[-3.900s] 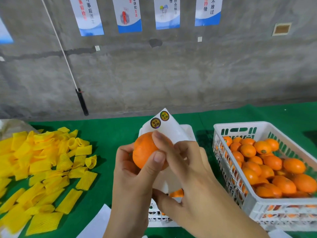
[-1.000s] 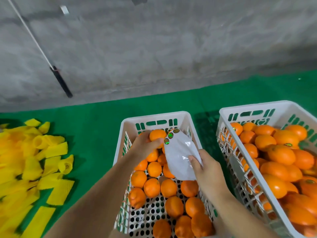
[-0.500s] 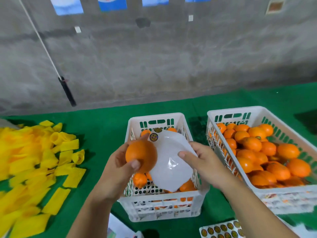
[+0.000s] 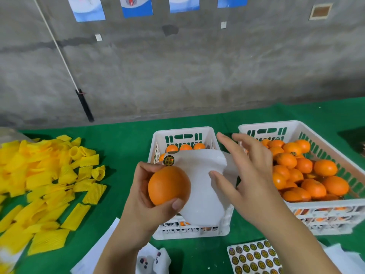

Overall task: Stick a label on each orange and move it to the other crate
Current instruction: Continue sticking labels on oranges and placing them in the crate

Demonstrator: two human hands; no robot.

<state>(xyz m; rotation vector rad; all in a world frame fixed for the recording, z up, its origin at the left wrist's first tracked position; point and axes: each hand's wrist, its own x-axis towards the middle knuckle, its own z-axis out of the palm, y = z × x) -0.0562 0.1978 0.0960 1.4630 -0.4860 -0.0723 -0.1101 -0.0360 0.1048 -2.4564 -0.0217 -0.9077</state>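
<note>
Above the middle crate [image 4: 184,133]: orange [image 4: 169,185], gripped by left hand [image 4: 146,196], face bared for labelling. Backing sheet [image 4: 201,186] with one label [image 4: 168,160] behind it, seemingly pinched under the same hand. Right hand [image 4: 246,175] spread, holding nothing, apparently reaching for that label.

Fruit packing shed/workshop: bare concrete wall [image 4: 197,66] with blue-white posters [image 4: 136,5], green-covered worktop [image 4: 126,147], white plastic crates [image 4: 296,127] full of oranges [image 4: 324,168], pile of yellow foam sleeves [image 4: 39,184], sticker sheets [image 4: 254,256].
</note>
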